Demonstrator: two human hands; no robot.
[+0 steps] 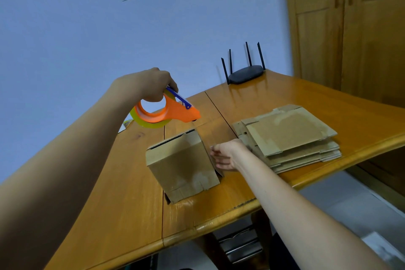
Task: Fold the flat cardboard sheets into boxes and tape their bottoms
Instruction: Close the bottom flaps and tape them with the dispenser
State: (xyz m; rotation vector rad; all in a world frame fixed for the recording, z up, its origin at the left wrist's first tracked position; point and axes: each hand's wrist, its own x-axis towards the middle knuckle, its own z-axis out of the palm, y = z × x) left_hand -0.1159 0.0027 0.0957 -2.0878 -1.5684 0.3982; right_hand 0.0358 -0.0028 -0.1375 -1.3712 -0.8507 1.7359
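A folded brown cardboard box (183, 165) stands on the wooden table (122, 201), its closed flaps facing up with a dark seam along the far edge. My left hand (153, 85) grips an orange tape dispenser (166, 112) with a yellowish tape roll, held in the air just behind and above the box. My right hand (225, 155) rests against the box's right side, fingers loosely curved toward it. A stack of flat cardboard sheets (289, 136) lies to the right of that hand.
A black router (245, 74) with several antennas sits at the table's far edge by the blue wall. A wooden cabinet (350, 28) stands at the right. The table's front edge runs diagonally; floor and dark objects show below it.
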